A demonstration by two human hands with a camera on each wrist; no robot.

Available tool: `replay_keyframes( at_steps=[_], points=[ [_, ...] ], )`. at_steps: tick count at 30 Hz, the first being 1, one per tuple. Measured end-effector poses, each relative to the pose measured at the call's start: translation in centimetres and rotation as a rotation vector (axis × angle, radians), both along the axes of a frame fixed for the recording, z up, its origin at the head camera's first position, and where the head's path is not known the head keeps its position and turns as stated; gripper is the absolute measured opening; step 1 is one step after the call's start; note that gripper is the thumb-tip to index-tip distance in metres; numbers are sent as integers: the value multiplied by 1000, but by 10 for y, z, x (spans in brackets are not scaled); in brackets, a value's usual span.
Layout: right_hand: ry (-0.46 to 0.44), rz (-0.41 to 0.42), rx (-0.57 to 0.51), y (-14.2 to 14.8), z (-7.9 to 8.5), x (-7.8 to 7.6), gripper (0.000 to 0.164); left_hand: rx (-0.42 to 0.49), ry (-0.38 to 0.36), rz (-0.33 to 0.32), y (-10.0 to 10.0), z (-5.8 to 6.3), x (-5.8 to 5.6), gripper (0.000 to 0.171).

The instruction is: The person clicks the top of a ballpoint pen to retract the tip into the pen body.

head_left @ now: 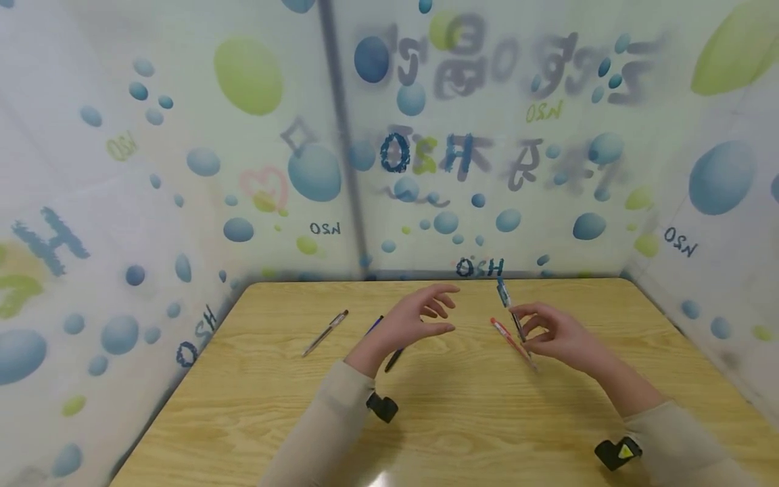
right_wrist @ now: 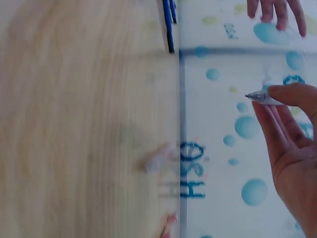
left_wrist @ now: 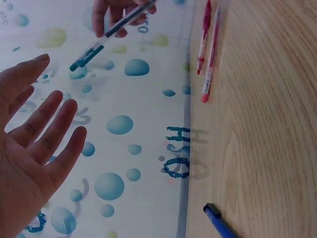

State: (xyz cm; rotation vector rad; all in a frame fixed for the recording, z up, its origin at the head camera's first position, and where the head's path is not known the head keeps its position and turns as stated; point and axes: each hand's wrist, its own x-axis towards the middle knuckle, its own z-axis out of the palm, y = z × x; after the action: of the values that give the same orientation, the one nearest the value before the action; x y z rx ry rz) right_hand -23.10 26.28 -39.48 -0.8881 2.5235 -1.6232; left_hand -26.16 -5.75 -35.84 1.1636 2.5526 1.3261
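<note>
My right hand [head_left: 556, 338] pinches a clear pen with a teal end [head_left: 504, 294] between thumb and fingers, above the table. In the right wrist view the pen's pointed writing tip [right_wrist: 255, 96] sticks out past my thumb. The teal end of this pen [left_wrist: 88, 57] slants down to the left in the left wrist view. My left hand [head_left: 414, 318] hovers with fingers spread and holds nothing. Below it lie a blue pen [head_left: 374, 324] and a black pen [head_left: 394, 360], partly hidden by the hand and wrist. Two red pens [left_wrist: 211, 59] lie side by side below my right hand.
A clear pen with a dark end [head_left: 325, 333] lies at the left of the wooden table [head_left: 475, 419]. Printed curtains [head_left: 292, 243] with blue and green bubbles hang behind the table and along both sides.
</note>
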Motion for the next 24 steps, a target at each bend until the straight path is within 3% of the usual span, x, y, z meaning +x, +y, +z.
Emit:
replay_keyframes(
  at_steps=[10,16,24],
  points=[
    [-17,-3,-130,-49,2,14,51,52,39,32,7,4,2,61],
    [56,42,-126,-63,-5,20,49,114,-14,54,14,3,6,61],
    [25,86,-180,-76,-6,27,49,209,-36,86,20,-1,12,55]
  ],
)
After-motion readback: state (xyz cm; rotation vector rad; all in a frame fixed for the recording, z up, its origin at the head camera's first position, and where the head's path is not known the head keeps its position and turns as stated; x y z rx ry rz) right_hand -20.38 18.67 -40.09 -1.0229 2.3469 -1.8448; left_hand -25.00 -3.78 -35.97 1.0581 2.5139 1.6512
